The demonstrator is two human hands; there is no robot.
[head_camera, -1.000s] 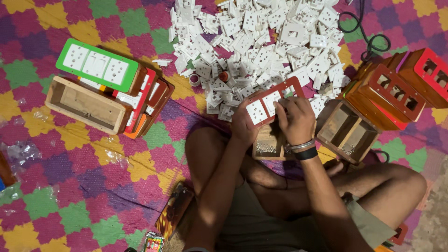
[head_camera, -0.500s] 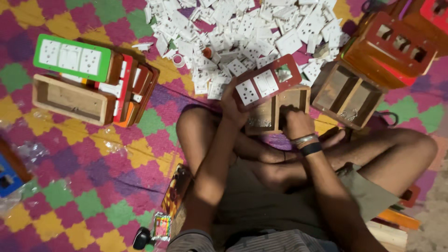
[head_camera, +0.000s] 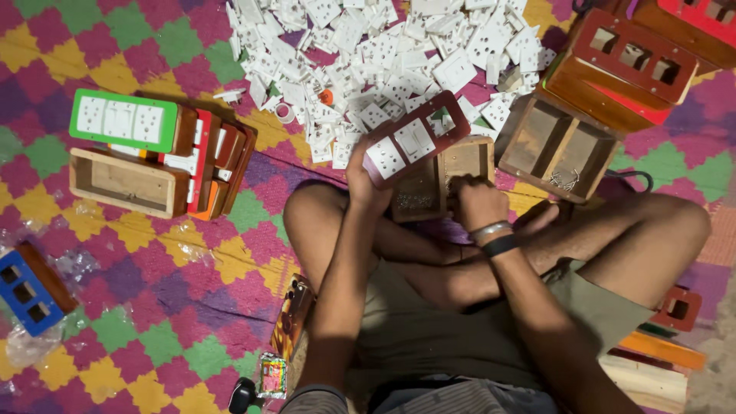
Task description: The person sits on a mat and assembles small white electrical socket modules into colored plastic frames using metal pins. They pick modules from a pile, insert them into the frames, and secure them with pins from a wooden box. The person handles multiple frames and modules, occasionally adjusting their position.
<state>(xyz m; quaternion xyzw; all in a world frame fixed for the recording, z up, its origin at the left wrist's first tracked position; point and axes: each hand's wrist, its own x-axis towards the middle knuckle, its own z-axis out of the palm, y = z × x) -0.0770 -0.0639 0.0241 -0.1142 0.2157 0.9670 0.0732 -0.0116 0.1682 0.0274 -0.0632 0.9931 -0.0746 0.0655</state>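
Wooden boxes ring the seated person on a checked mat [head_camera: 115, 307]. Far left lies a blue-faced frame [head_camera: 27, 291] with three cut-outs; next, an open wooden box [head_camera: 126, 182] with nothing visible inside, beside a stack of boxes topped by a green plate [head_camera: 123, 120] carrying white switches. At centre the left hand [head_camera: 364, 180] clenches the lower end of a dark red switch plate [head_camera: 414, 139], tilted above a small two-part wooden tray [head_camera: 441, 178]; tiny metal bits lie in its left part. The right hand [head_camera: 475, 203] has its fingers curled down inside the tray's right part; whether they pinch anything cannot be told. Behind lies a heap of white switch parts [head_camera: 383, 69]. Right of the tray stands another divided wooden box [head_camera: 556, 149] with a few metal pieces in one corner, then orange and red frames [head_camera: 632, 57]. Half a second ago the right hand hovered just short of the tray; it has since dipped in, while the red plate stays aloft.
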